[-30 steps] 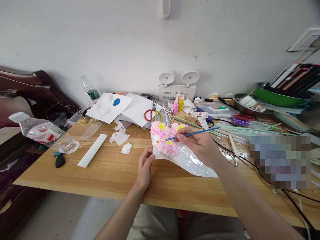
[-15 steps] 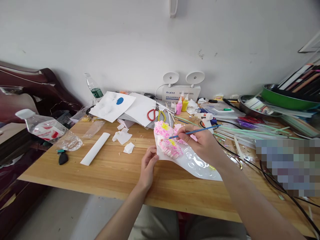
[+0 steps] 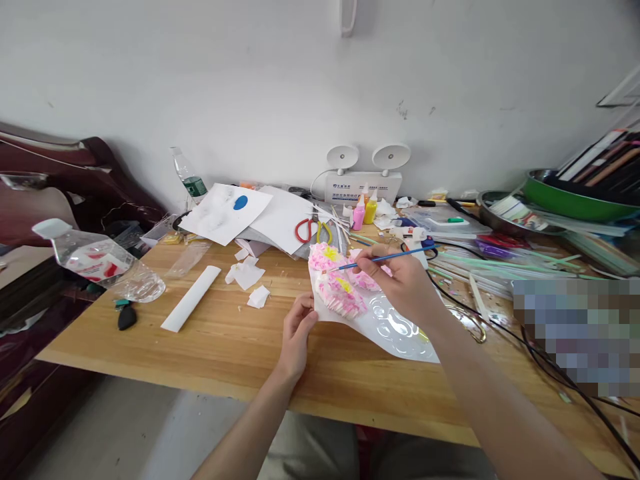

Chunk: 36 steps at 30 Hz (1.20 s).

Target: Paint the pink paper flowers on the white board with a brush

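Note:
Between the fingers of my right hand (image 3: pixel 397 273) is a thin blue paintbrush (image 3: pixel 373 259), its tip touching or just over the craft piece at the left. Pink, white and yellow textured flowers (image 3: pixel 341 295) sit on a white sheet (image 3: pixel 333 319). Toward the right the sheet carries a glossy, clear bumpy area (image 3: pixel 395 327), partly behind my right wrist. My left hand (image 3: pixel 299 327) pinches the sheet's left edge between thumb and fingers. Part of the flowers lies hidden behind my right hand.
Behind stand pink (image 3: pixel 359 213) and yellow (image 3: pixel 370 210) paint bottles beside red-and-yellow-handled pliers (image 3: pixel 313 230). Paper scraps (image 3: pixel 245 273), a white roll (image 3: pixel 191 298) and a lying water bottle (image 3: pixel 100 260) are leftward. A glue gun (image 3: pixel 413 240), straws and black cables (image 3: pixel 460 303) crowd the right.
The paintbrush tip has moved left and slightly up, toward the sheet's left edge, along with my right hand. My left hand keeps its grip on the sheet.

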Motion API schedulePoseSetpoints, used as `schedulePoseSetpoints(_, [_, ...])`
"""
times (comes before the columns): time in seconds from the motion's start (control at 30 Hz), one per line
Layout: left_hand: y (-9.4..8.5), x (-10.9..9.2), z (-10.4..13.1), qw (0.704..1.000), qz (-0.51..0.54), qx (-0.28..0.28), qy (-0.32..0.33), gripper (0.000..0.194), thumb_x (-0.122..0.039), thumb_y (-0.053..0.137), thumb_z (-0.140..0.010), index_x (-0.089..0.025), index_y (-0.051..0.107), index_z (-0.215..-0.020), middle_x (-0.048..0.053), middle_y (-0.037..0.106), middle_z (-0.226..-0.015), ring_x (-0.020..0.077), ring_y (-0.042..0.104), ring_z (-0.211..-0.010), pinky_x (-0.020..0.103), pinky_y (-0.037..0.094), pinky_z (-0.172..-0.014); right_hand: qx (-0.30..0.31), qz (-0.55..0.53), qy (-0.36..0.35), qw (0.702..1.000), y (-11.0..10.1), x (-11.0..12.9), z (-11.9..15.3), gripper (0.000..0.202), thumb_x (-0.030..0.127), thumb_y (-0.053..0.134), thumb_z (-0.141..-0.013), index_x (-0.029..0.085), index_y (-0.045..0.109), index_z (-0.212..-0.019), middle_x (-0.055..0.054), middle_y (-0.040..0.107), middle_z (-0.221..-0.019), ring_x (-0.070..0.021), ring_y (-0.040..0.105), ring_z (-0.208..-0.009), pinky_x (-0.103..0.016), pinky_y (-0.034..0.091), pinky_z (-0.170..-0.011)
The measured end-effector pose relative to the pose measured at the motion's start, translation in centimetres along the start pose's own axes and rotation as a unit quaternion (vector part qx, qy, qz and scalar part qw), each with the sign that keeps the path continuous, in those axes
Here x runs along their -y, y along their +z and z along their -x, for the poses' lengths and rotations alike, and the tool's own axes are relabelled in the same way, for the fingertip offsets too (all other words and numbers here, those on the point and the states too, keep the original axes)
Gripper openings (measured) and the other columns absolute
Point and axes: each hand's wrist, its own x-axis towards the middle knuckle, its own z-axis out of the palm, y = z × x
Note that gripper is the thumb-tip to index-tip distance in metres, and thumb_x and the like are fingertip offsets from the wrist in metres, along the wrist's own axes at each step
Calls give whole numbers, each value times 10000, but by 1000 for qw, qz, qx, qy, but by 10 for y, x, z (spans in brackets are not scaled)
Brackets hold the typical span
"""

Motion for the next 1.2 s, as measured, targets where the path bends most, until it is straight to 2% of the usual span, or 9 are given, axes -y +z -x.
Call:
schedulePoseSetpoints(0.13, [0,1,0,1000,3,10,1,111,-294,522,-824,-193,568,-835,44,521,-993,188,463,-975,303,324,-899,39,-33,35,998,2,-1,-3,207,338,495,-852,189,606,-761,-26,670,-751,-168,607,-725,-291,429,-642])
schedulePoseSetpoints(0.23, [0,0,0,1000,6,12,3,102,-289,526,-822,-195,565,-825,40,517,-995,183,456,-976,300,318,-907,9,-9,45,999,3,-1,-5,206,327,490,-852,184,607,-759,-32,670,-753,-173,599,-740,-298,418,-659])
schedulePoseSetpoints(0.37, [0,-1,1,1000,11,15,-1,99,-290,521,-826,-199,559,-825,37,517,-996,180,453,-976,294,321,-902,43,-25,31,998,4,1,-7,214,317,488,-852,183,603,-730,-29,667,-749,-171,597,-753,-292,417,-663])
schedulePoseSetpoints(0.5, [0,-1,1,1000,9,15,1,95,-284,521,-825,-197,556,-811,36,519,-984,179,455,-974,290,322,-899,20,-7,29,999,4,1,-9,219,307,486,-852,181,604,-716,-31,662,-754,-167,592,-745,-288,412,-653])
schedulePoseSetpoints(0.63, [0,-1,1,1000,6,11,2,97,-288,522,-821,-198,560,-818,38,527,-995,183,460,-982,295,318,-909,42,-21,33,998,7,-1,-10,214,316,492,-848,186,600,-718,-28,662,-745,-167,592,-742,-289,416,-655])
schedulePoseSetpoints(0.73, [0,-2,1,1000,-4,1,0,113,-301,531,-810,-193,562,-801,42,541,-990,193,470,-982,303,324,-913,17,-14,41,999,9,-1,-10,203,318,492,-847,184,595,-737,-25,657,-717,-163,588,-710,-294,416,-654])
schedulePoseSetpoints(0.97, [0,-2,2,1000,-3,6,-4,109,-299,528,-815,-196,558,-794,40,540,-997,191,469,-988,301,327,-904,20,-58,61,996,4,-4,-7,206,352,496,-842,178,577,-766,-34,647,-731,-171,600,-725,-302,433,-659])
schedulePoseSetpoints(1.1, [-1,-1,2,1000,2,9,-4,105,-295,527,-821,-197,557,-797,38,525,-991,191,465,-985,297,330,-885,63,-104,50,991,-3,-9,-3,211,371,506,-838,185,564,-757,-26,623,-749,-168,608,-750,-302,449,-680])
schedulePoseSetpoints(1.2, [-1,-2,2,1000,2,10,-4,106,-294,526,-822,-197,553,-790,38,520,-998,192,462,-986,297,329,-885,26,-101,76,992,-4,-12,-2,190,374,533,-818,187,563,-805,-25,611,-771,-172,615,-757,-306,456,-680])
